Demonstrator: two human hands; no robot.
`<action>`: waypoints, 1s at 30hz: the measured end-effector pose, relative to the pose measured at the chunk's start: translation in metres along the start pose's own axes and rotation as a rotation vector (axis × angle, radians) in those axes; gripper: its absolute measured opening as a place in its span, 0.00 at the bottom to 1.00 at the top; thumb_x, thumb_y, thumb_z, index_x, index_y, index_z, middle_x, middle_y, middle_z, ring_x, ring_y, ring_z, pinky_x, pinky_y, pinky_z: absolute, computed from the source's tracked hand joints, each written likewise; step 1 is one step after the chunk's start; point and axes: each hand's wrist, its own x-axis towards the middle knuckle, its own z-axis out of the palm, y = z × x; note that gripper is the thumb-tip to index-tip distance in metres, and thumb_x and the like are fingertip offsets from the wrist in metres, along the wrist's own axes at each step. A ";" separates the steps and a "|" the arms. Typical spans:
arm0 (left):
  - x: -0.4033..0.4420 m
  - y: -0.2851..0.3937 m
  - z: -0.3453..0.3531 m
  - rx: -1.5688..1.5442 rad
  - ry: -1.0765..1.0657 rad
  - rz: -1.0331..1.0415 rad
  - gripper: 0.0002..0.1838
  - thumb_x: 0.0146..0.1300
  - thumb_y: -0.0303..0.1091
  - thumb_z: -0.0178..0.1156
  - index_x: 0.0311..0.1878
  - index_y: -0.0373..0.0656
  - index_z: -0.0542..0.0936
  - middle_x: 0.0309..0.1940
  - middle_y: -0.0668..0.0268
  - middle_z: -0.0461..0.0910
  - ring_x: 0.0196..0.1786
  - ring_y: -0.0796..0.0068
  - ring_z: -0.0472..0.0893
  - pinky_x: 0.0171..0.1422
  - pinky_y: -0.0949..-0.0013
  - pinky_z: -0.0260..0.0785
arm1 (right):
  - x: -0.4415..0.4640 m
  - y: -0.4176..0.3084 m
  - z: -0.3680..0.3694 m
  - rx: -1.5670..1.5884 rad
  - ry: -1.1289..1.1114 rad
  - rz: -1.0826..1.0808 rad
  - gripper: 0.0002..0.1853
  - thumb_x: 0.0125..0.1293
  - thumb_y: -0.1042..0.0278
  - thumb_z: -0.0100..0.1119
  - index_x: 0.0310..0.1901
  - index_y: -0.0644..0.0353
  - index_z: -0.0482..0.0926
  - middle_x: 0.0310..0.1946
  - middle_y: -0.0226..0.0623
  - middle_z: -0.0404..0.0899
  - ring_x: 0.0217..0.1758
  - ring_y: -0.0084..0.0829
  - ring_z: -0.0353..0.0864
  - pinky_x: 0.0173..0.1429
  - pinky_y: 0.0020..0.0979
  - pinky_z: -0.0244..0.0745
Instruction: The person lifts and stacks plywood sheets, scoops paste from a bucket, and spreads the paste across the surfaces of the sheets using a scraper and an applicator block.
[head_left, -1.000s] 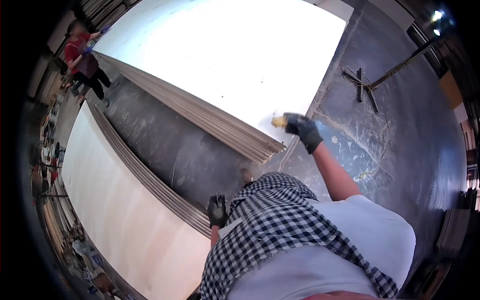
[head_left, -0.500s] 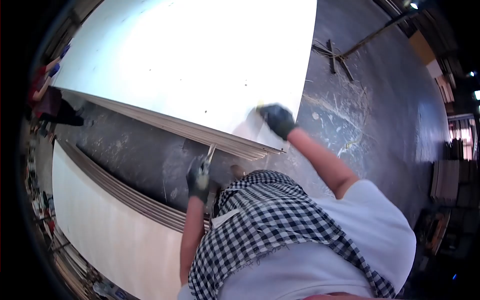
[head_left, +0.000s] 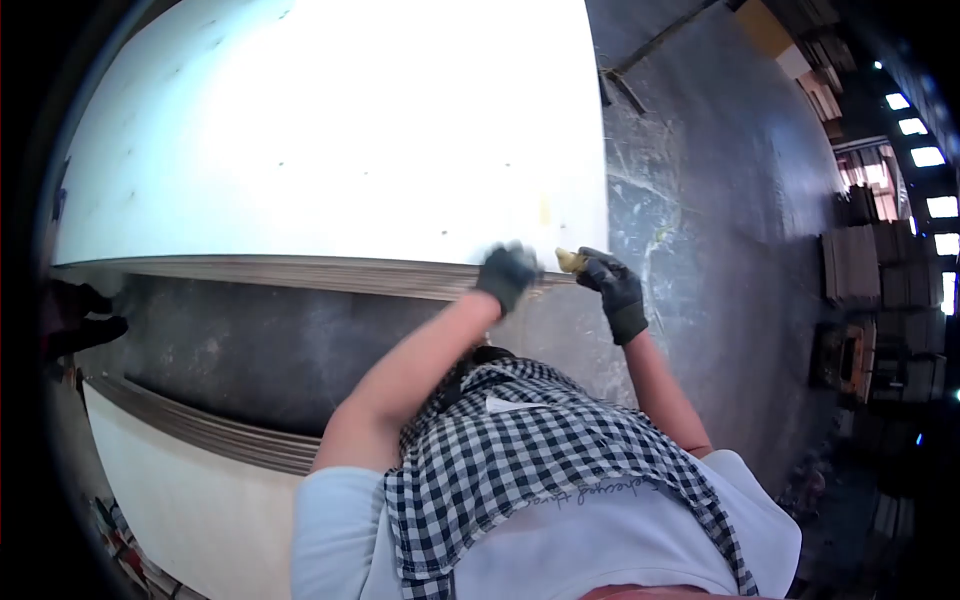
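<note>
In the head view, the right hand point(head_left: 613, 292) grips a yellowish lump point(head_left: 570, 261) at the near right corner of the pale top panel point(head_left: 400, 130), probably by the fingertips so that its far side is left free. The left hand point(head_left: 508, 272) is blurred over the near edge, just left of it; whether it holds anything I cannot tell. Another panel stack point(head_left: 210, 500) lies near left.

Right hand point(head_left: 613, 292) holds a yellowish lump point(head_left: 571, 261) at the near right corner of the pale panel stack point(head_left: 350, 130); left hand point(head_left: 507, 275), blurred, at its near edge; grey floor point(head_left: 720, 200) along its right side.
</note>
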 end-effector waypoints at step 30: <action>-0.076 -0.213 -0.191 0.237 0.159 -0.509 0.15 0.63 0.44 0.49 0.30 0.49 0.81 0.28 0.59 0.79 0.35 0.56 0.78 0.44 0.58 0.72 | -0.055 0.035 0.168 -0.716 -0.355 -0.590 0.13 0.67 0.67 0.50 0.49 0.61 0.78 0.45 0.42 0.80 0.42 0.33 0.82 0.44 0.29 0.79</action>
